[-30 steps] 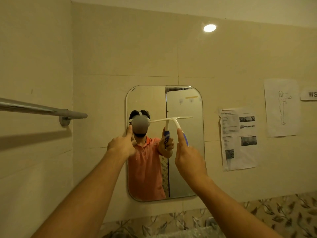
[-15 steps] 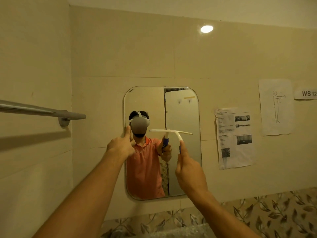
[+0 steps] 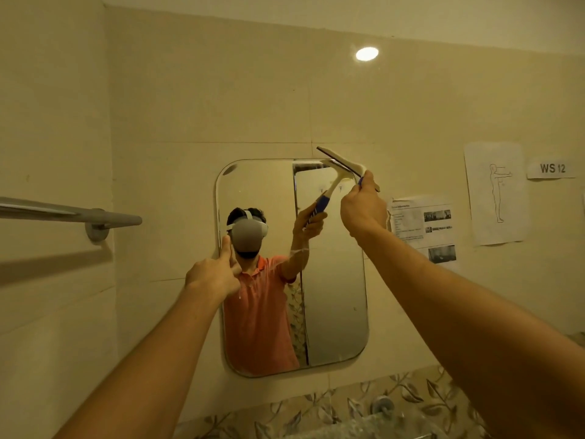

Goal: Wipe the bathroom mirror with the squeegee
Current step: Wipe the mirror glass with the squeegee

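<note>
head view: the right hand (image 3: 364, 212) wraps its fingers round the handle of the squeegee (image 3: 343, 164) — the blade sits tilted at the top right corner of the mirror (image 3: 332, 296), partly over the wall (image 3: 221, 106). the left hand (image 3: 212, 274) is a fist with the thumb up, at the mirror's left edge.

The right hand (image 3: 362, 210) was raised at the top right corner of the mirror (image 3: 335, 296), gripping the squeegee (image 3: 340, 160); the left hand (image 3: 213, 274), fingers curled, thumb up, touched its left edge.
</note>
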